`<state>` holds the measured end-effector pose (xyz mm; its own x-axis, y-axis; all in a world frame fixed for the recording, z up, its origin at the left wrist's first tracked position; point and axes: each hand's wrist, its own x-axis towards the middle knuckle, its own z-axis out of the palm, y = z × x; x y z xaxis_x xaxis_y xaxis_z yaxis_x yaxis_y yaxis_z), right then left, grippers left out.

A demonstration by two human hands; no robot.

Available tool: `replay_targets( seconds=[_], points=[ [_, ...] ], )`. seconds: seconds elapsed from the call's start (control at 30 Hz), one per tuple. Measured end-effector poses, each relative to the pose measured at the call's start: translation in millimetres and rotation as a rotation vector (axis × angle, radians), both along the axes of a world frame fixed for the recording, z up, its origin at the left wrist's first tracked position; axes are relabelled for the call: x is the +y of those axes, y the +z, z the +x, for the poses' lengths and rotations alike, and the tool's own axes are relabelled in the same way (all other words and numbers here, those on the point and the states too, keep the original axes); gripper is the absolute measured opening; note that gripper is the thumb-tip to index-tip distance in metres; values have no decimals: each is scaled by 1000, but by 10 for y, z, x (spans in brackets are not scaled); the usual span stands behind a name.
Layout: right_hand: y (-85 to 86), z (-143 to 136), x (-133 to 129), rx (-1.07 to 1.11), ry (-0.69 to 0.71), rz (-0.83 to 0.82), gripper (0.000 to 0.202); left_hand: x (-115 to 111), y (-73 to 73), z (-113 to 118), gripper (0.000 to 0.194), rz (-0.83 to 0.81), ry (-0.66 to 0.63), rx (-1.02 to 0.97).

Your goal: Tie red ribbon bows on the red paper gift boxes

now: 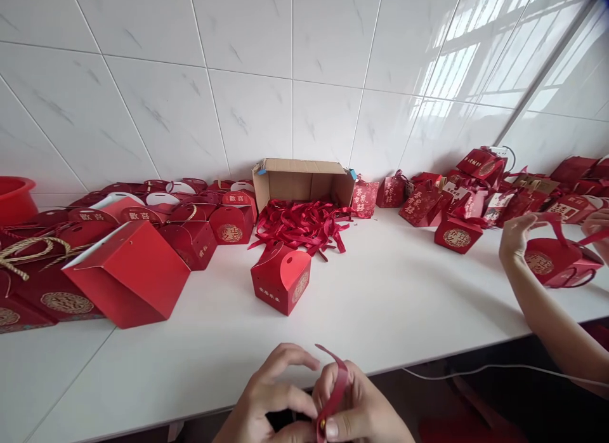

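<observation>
A dark red ribbon strap point(339, 387) with a small gold stud is held at the table's front edge. My right hand point(366, 408) pinches it, thumb pressed beside the stud, and its free end curls upward. My left hand point(278, 398) meets the ribbon from the other side; its thumb and a finger close in at the stud while the index finger arches away. The ribbon's lower end is hidden between the hands. Just beyond them stands a folded red gift box point(271, 287) with rounded top flaps, punched holes and gold print.
A cardboard carton point(304, 164) lies on its side, spilling red ribbons point(304, 224). Many red boxes point(190, 240) crowd the left; a plain one point(137, 271) is tilted. More finished boxes point(457, 233) stand right. Another person's hands point(516, 240) hold a ribboned box point(556, 259).
</observation>
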<state>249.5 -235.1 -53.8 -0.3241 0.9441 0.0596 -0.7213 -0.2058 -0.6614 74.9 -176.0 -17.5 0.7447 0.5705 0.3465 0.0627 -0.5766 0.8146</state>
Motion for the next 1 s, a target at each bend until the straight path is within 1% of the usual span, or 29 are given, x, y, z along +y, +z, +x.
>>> replay_targets(
  seconds=[0.07,0.1,0.13,0.2,0.27,0.33,0.43,0.53,0.6,0.7,0.83,0.93,1.0],
  points=[
    [-6,2,-29,-1,16,-22,19,-6,4,-24,7,-39,-67,-11],
    [-2,-6,-38,-1,16,-31,20,-10,3,-35,6,-55,-81,-13],
    [10,-20,-43,-5,12,-36,20,-15,1,-45,6,-68,-73,-15],
    [54,-58,-48,-18,-10,-23,21,-28,-4,-61,11,-82,-12,-11],
    [112,-98,-56,-27,-63,1,21,-38,-13,-68,12,-87,70,11],
    [159,-127,-75,-55,-112,16,23,-40,-28,-68,12,-96,102,33],
    [183,-133,-120,-121,-132,-6,27,-28,-57,-66,16,-122,79,32],
    [183,-98,-156,-165,-168,-44,29,-15,-78,-73,14,-104,61,49],
    [204,-64,-161,-221,-197,-29,28,-8,-80,-82,13,-78,37,62],
    [264,-28,-143,-338,-201,13,27,-6,-67,-98,13,-66,11,68],
    [296,-28,-106,-417,-203,24,24,-26,-44,-113,12,-63,46,84],
    [266,-46,-93,-389,-217,73,21,-43,-26,-110,7,-101,96,95],
    [228,-58,-92,-345,-188,71,19,-43,-11,-106,8,-126,125,95]
  ],
)
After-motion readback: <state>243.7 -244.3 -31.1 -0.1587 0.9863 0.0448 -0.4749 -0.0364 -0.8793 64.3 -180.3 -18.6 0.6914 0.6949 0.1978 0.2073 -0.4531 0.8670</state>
